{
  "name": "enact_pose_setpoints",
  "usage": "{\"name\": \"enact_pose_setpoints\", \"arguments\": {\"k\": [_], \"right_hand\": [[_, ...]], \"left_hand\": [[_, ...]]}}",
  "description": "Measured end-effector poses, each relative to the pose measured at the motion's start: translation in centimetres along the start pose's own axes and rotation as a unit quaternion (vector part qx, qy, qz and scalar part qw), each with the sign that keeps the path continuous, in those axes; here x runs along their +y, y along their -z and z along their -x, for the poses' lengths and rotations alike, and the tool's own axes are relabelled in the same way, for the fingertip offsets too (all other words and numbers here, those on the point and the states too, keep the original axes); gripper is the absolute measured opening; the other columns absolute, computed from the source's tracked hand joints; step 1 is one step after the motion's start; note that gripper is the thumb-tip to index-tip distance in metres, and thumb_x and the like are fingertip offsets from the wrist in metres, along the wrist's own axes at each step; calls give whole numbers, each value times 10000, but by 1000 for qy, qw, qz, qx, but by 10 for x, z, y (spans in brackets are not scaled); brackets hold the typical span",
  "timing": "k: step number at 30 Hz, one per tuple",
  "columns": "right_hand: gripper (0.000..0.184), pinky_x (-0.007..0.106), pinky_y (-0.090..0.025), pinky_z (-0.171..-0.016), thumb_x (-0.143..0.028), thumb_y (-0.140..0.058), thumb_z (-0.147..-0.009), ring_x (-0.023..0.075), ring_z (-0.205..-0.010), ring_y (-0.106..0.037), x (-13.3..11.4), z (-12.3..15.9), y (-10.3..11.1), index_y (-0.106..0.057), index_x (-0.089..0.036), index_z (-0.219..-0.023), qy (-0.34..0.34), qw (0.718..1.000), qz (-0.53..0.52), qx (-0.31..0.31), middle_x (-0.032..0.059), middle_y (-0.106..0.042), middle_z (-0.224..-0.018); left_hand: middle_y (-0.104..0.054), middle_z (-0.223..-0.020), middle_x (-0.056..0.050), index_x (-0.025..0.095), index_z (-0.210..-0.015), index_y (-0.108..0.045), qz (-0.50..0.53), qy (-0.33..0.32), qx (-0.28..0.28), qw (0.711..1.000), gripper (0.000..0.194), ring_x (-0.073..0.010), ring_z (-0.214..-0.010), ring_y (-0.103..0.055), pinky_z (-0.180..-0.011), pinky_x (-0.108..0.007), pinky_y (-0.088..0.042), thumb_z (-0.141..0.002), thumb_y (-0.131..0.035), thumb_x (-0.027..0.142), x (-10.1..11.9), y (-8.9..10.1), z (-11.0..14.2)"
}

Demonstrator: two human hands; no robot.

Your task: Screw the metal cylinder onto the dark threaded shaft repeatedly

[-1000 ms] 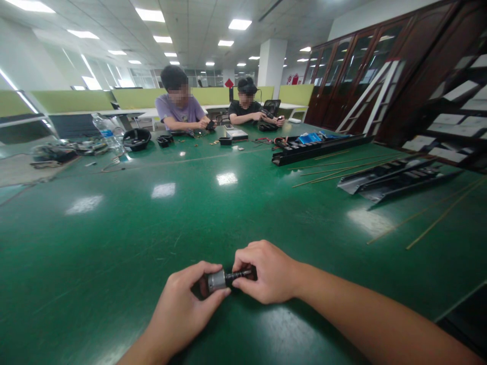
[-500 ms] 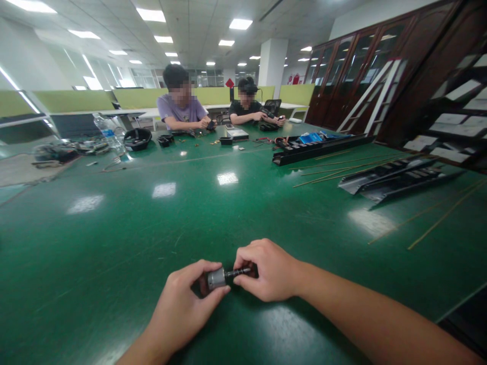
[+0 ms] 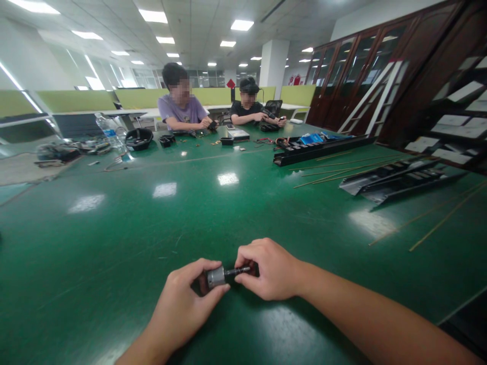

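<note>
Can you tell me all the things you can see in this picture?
Table: one, green, under everything
Water bottle: one, clear, far left on the table
Bowl: one, black, beside the bottle
Long rails: several, black, right side of the table
Thin sticks: several, tan, among the rails
Cupboard: one, brown with glass doors, by the right wall
People: two, purple shirt and black shirt, far side of the table
Metal cylinder: one, silver with a dark rod, between the hands
Left hand: one, pinching the cylinder
Right hand: one, pinching the rod
</note>
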State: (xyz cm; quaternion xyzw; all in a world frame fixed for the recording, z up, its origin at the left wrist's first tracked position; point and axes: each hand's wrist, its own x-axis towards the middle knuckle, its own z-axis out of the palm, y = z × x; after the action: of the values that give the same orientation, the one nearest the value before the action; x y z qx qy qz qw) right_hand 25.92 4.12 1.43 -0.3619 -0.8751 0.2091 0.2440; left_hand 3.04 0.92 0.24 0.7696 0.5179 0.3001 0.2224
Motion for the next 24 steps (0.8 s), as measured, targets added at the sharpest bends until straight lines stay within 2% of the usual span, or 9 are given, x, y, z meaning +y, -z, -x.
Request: {"name": "enact_pose_setpoints", "arguments": {"k": [24], "right_hand": [[95, 213, -403, -591, -245, -693, -762, 105, -578, -587, 0, -2, 4, -640, -179, -806, -27, 999, -30, 3, -32, -633, -632]], "left_hand": [[-707, -821, 20, 243, -1012, -684, 21, 35, 0, 999, 279, -155, -694, -648, -669, -265, -500, -785, -722, 400, -5, 3, -2]]}}
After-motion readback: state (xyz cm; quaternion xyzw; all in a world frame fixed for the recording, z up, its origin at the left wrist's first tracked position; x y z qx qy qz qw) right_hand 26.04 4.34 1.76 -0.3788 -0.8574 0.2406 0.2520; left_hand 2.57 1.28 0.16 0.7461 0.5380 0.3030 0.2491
